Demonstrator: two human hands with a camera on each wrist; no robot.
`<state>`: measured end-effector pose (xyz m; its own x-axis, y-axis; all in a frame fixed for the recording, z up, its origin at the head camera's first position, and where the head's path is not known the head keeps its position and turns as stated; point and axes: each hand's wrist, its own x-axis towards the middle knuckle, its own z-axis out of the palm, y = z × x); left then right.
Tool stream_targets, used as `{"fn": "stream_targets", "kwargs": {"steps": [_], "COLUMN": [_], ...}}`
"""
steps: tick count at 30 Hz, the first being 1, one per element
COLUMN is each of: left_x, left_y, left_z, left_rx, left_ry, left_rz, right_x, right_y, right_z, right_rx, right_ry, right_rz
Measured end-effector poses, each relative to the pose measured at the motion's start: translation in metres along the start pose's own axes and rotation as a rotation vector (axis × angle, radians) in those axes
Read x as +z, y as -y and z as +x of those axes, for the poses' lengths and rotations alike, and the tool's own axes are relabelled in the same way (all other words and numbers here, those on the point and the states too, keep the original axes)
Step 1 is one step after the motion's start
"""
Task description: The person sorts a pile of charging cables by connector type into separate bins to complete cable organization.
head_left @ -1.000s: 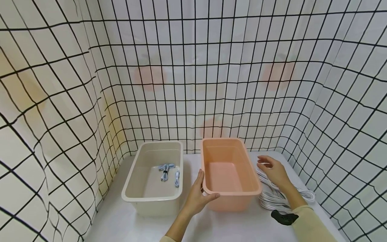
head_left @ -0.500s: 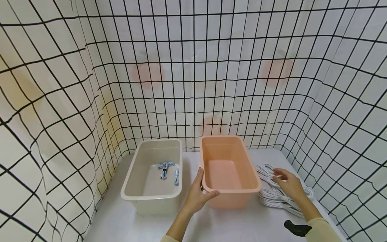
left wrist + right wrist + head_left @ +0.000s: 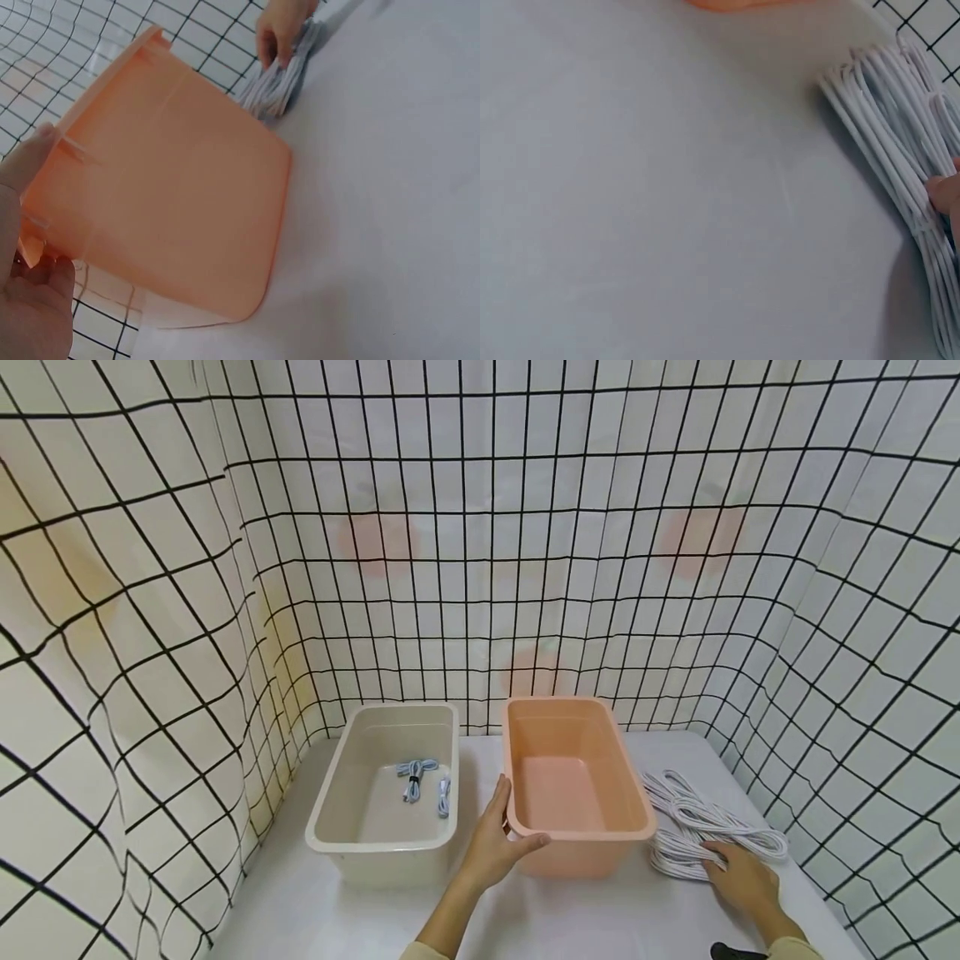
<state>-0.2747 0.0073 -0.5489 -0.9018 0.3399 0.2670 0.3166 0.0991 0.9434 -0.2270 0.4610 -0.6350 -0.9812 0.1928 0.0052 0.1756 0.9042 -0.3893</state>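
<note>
My left hand holds the near left corner of an orange plastic bin, thumb along the front of the rim. The left wrist view shows that hand with its fingers curled under the bin's lip. To the bin's right, my right hand grips the near side of a white cable bundle. In the right wrist view, a thumb lies over the looped strands; the other fingers are mostly out of frame. No objects show inside the orange bin.
A cream bin stands to the left, with a few light blue tied cables in it. Black netting over pale walls encloses the white table at the back and both sides. More white cable coils lie behind my right hand.
My right hand has come down from above the coils, moving toward me, and now grips the near bundle. The left hand stays on the orange bin's rim.
</note>
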Motion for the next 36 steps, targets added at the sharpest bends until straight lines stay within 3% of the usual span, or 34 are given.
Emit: {"fn": "stream_targets", "kwargs": {"steps": [10, 17, 23, 29, 36], "left_x": [-0.001, -0.002, 0.0, 0.001, 0.002], "left_y": [0.0, 0.0, 0.0, 0.001, 0.003], "left_z": [-0.001, -0.002, -0.001, -0.001, 0.001], "left_rx": [-0.006, -0.009, -0.023, -0.02, -0.002], "left_ry": [-0.009, -0.009, 0.003, -0.003, -0.011], "left_rz": [-0.016, -0.008, -0.023, -0.033, -0.04], "right_x": [0.0, -0.001, -0.011, -0.017, -0.026], "right_y": [-0.007, -0.005, 0.004, 0.014, 0.02], "right_z": [0.0, 0.004, 0.007, 0.011, 0.018], "right_rx": [-0.079, -0.068, -0.114, -0.189, -0.211], "right_ry": [0.004, 0.013, 0.06, 0.104, 0.079], "right_rz": [-0.018, -0.019, -0.098, -0.112, -0.099]}}
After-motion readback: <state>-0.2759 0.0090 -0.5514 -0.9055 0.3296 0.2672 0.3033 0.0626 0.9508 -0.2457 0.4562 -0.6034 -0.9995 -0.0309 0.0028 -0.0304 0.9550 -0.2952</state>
